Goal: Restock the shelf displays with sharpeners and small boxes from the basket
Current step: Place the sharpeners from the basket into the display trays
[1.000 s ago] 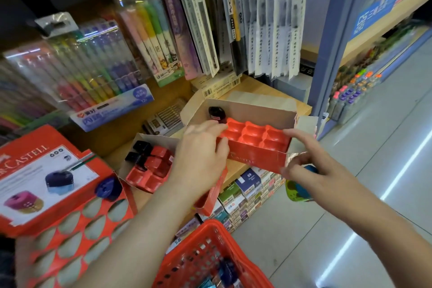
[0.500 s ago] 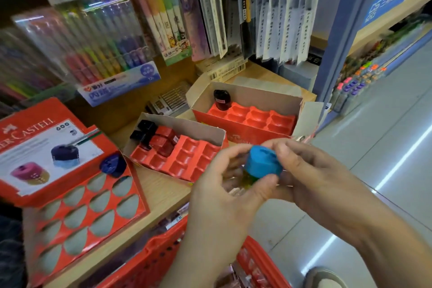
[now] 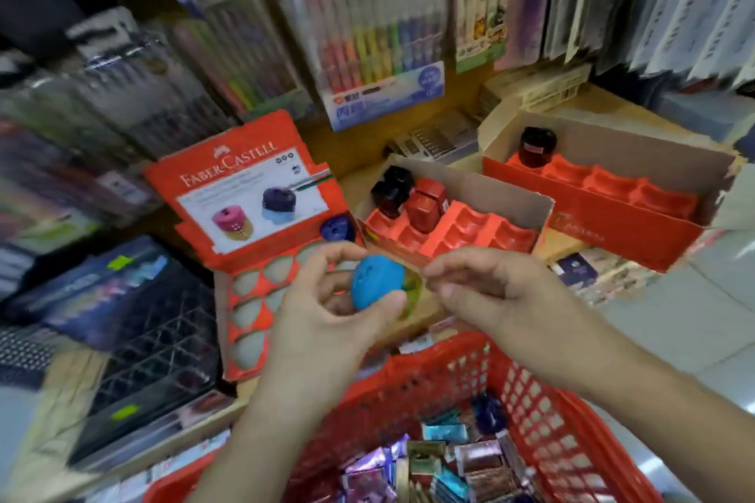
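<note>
My left hand (image 3: 327, 319) grips a round blue sharpener (image 3: 378, 285) with a green base, just above the red Faber-Castell display box (image 3: 245, 192) with round holes, most of them vacant. One dark blue sharpener (image 3: 337, 227) sits in that box's top right hole. My right hand (image 3: 486, 290) hovers right beside the blue sharpener, fingers curled, holding nothing that I can see. The red basket (image 3: 543, 412) below holds several small shiny boxes (image 3: 457, 466) and a dark blue sharpener (image 3: 488, 414).
Two red tray boxes stand on the wooden shelf: the middle tray (image 3: 482, 231) with black and red sharpeners at its back left, the right tray (image 3: 637, 200) with one dark sharpener. Pen packs (image 3: 380, 37) hang behind. A dark wire rack (image 3: 155, 355) sits left.
The view has swung left and down, so the Faber-Castell box is now centred. The sharpener passed fully into my left hand; my right hand let go and drew slightly right.
</note>
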The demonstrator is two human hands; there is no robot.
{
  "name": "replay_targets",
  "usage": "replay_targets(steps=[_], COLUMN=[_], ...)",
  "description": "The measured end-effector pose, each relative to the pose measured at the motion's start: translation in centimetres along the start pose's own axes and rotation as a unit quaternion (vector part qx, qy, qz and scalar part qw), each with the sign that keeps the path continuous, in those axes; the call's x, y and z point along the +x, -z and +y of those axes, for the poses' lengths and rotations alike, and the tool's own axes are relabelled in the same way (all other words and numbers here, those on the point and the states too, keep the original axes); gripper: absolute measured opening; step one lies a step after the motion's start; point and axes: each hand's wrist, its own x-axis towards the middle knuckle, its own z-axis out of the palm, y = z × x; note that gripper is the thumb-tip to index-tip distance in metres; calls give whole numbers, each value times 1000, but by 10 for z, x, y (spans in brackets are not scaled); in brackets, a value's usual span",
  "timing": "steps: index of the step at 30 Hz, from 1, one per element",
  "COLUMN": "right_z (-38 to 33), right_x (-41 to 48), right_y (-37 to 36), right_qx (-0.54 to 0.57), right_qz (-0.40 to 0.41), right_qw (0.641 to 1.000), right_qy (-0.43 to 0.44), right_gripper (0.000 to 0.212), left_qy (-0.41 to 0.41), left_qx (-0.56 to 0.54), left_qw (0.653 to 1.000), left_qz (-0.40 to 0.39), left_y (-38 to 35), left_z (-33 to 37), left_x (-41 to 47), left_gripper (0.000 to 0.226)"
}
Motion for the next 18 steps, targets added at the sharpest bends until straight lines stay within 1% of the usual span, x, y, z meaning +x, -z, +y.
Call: replay_targets(steps=[1, 3, 5, 7, 9, 11, 13, 18], right_z=[0, 0, 5, 11, 17, 21, 25, 31], right_x=[5, 14, 24, 33, 39, 41, 41, 40], right_y=[-6, -15, -25, -34, -44, -52, -57, -61], right_qx=[-83, -240, -352, -423, -459, -479, -490, -488], right_qz=[-22, -63, -111, -145, -171, -189, -190, -178], right_qw=[996, 965, 917, 877, 851, 838, 832, 837], right_qy=[21, 90, 152, 175, 188, 183, 177, 171], right_gripper=[19, 29, 39, 45, 48, 53, 53, 55], left_qy=[6, 20, 25, 19, 10, 4, -12, -62], left_qx=[20, 67, 124, 184, 220, 253, 285, 372], left_qw=[999, 991, 980, 968, 959, 949, 940, 912], left_qz=[42, 114, 152, 168, 178, 188, 188, 161], left_y=[12, 35, 47, 50, 48, 46, 45, 47], left_z=[-7, -25, -41, -54, -64, -74, -86, -93], left_x=[9, 34, 59, 80, 93, 104, 111, 118], left_gripper=[38, 37, 38, 41, 43, 45, 46, 51])
